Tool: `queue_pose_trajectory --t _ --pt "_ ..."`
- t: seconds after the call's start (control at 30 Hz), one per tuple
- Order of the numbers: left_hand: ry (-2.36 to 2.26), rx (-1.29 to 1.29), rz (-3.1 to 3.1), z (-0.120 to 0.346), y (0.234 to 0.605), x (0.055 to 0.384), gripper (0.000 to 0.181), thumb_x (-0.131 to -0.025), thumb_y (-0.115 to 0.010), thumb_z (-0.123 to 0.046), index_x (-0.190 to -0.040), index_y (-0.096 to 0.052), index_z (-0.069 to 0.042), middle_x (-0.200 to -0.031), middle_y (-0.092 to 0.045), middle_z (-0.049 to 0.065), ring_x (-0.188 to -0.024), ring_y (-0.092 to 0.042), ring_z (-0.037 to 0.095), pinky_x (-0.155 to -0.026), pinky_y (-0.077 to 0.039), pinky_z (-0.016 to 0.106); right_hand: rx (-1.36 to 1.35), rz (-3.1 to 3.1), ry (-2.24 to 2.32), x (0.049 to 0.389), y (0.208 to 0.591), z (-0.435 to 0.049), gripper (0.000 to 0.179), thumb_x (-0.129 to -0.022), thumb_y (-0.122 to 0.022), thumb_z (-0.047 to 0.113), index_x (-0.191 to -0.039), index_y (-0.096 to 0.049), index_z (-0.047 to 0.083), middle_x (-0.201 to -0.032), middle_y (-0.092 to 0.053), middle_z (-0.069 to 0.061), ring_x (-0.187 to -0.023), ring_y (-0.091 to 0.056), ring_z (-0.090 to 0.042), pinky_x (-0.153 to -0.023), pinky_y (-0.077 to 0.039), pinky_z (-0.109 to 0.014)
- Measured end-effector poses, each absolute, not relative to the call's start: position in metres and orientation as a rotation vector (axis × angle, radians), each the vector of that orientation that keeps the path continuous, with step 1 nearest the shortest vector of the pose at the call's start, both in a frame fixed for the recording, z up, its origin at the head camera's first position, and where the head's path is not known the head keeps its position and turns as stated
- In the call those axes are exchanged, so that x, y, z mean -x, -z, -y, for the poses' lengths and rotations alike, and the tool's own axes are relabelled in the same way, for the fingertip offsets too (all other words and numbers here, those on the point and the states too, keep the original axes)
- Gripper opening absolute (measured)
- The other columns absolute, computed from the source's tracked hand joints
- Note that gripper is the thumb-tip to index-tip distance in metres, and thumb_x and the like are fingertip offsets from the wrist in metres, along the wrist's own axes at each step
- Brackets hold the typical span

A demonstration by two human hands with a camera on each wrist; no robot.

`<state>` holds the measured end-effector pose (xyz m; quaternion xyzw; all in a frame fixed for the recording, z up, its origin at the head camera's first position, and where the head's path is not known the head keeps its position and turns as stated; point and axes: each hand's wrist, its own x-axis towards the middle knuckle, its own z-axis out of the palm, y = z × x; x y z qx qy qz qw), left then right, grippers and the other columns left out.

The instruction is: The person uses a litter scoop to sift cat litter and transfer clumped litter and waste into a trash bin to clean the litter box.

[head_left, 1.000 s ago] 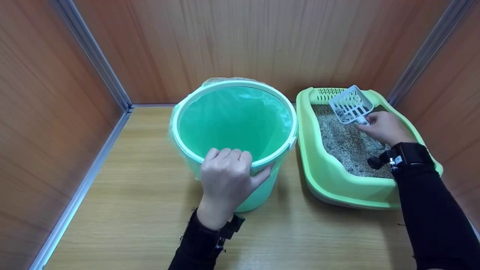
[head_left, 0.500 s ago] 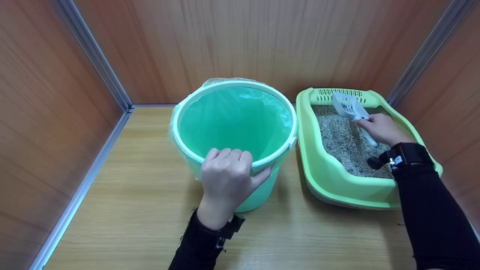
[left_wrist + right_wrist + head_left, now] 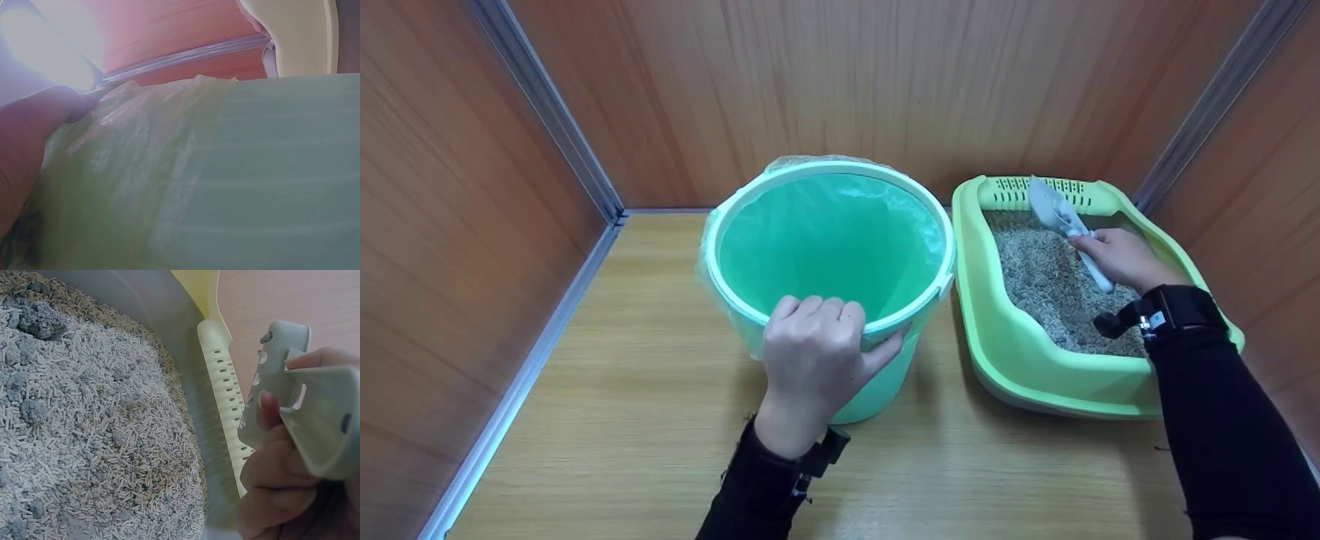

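My left hand (image 3: 814, 360) grips the near rim of a green trash bin (image 3: 877, 394), which is lined with a clear plastic bag (image 3: 140, 152). In the left wrist view the thumb presses the bag at the rim. My right hand (image 3: 1129, 259) holds a pale slotted litter scoop (image 3: 1048, 204) by its handle over a green litter box (image 3: 986, 345). The scoop is tipped onto its side, and a small dark clump shows at its edge in the right wrist view. Below it lies grey pellet litter (image 3: 112, 422) with several darker clumps (image 3: 42, 319).
The litter box stands close to the right of the bin, both near the back wood panel (image 3: 840, 90). A wood panel (image 3: 442, 187) rises at the left, another at the right. Wooden floor (image 3: 622, 412) extends left of the bin and in front.
The scoop has turned from facing up, with clumps showing on its slots, onto its side. The right hand has rolled slightly with it; the left hand and bin have stayed put.
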<state>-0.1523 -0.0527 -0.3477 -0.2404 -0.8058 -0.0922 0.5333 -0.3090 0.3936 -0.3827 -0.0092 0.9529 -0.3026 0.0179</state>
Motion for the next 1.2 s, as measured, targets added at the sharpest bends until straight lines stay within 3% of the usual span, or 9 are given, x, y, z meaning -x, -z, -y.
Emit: queue_pose_trajectory --t 0.3,0.57,0.8,0.87,1.03,1.2 --pt "0.224 0.572 1.912 0.052 0.347 0.153 0.063 -0.085 -0.073 -0.054 -0.053 -0.038 -0.013 -0.048 -0.033 -0.001 -0.042 -0.040 0.019 -0.048 -0.034 0.033 0.032 -3.012 0.856 0.306 0.378 -0.394 0.050 -0.103 -0.053 0.050 -0.075 -0.050 0.009 -0.064 -0.049 0.002 -0.054 -0.046 -0.015 -0.052 -0.037 -0.032" --pt "0.222 0.584 1.913 0.050 0.349 0.154 0.063 -0.084 -0.074 -0.056 -0.053 -0.040 -0.014 -0.048 -0.035 -0.002 -0.043 -0.042 0.019 -0.048 -0.035 0.033 0.069 -3.064 0.755 0.306 0.352 -0.393 0.046 -0.102 -0.055 0.047 -0.079 -0.056 0.007 -0.066 -0.054 -0.001 -0.058 -0.051 -0.018 -0.054 -0.039 -0.033" --pt "0.233 0.572 1.919 0.052 0.349 0.152 0.063 -0.085 -0.074 -0.055 -0.052 -0.039 -0.014 -0.048 -0.034 -0.002 -0.043 -0.041 0.019 -0.048 -0.034 0.033 0.122 -3.012 0.673 0.306 0.314 -0.380 0.060 -0.102 -0.055 0.051 -0.111 -0.066 -0.008 -0.081 -0.064 -0.010 -0.063 -0.057 -0.019 -0.056 -0.045 -0.033" --pt "0.231 0.572 1.919 0.052 0.349 0.152 0.063 -0.084 -0.074 -0.055 -0.052 -0.039 -0.013 -0.048 -0.034 -0.001 -0.043 -0.041 0.019 -0.048 -0.034 0.033 0.129 -3.016 0.667 0.302 0.303 -0.377 0.063 -0.102 -0.055 0.053 -0.111 -0.066 -0.008 -0.082 -0.064 -0.011 -0.063 -0.057 -0.019 -0.055 -0.045 -0.033" --pt "0.232 0.573 1.927 0.052 0.348 0.152 0.063 -0.085 -0.074 -0.054 -0.052 -0.040 -0.013 -0.048 -0.034 -0.001 -0.042 -0.041 0.019 -0.048 -0.034 0.033 0.174 -3.026 0.598 0.291 0.274 -0.359 0.055 -0.102 -0.054 0.052 -0.096 -0.065 -0.002 -0.074 -0.060 -0.006 -0.057 -0.055 -0.018 -0.053 -0.043 -0.031" --pt "0.227 0.572 1.927 0.052 0.349 0.153 0.062 -0.084 -0.074 -0.054 -0.052 -0.039 -0.013 -0.048 -0.033 -0.001 -0.042 -0.040 0.019 -0.048 -0.034 0.033 0.307 -3.025 0.496 0.274 0.239 -0.334 0.050 -0.104 -0.054 0.049 -0.096 -0.066 0.000 -0.070 -0.058 -0.004 -0.055 -0.053 -0.016 -0.049 -0.042 -0.030"
